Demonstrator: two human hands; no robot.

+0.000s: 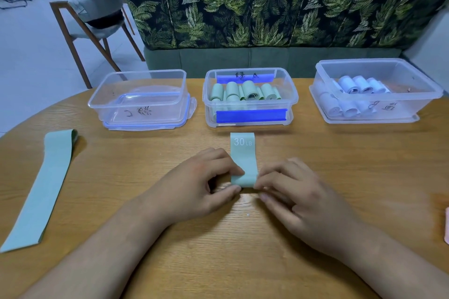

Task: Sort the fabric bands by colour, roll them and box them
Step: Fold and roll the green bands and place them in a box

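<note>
A green fabric band [243, 160] marked "30 LB" lies on the wooden table [218, 250], its near end partly rolled. My left hand [199, 182] pinches the roll's left side and my right hand [294, 189] pinches its right side. Behind it, the middle clear box [250, 97] holds several rolled green bands. The right clear box [374, 92] holds several rolled pale blue bands. The left clear box [143, 99] holds no bands. A second green band [41, 189] lies flat at the left of the table.
A pink item [446, 228] shows at the table's right edge. A leaf-patterned sofa [279, 2] stands behind the table. A wooden chair [94, 24] with a grey cushion is at the back left.
</note>
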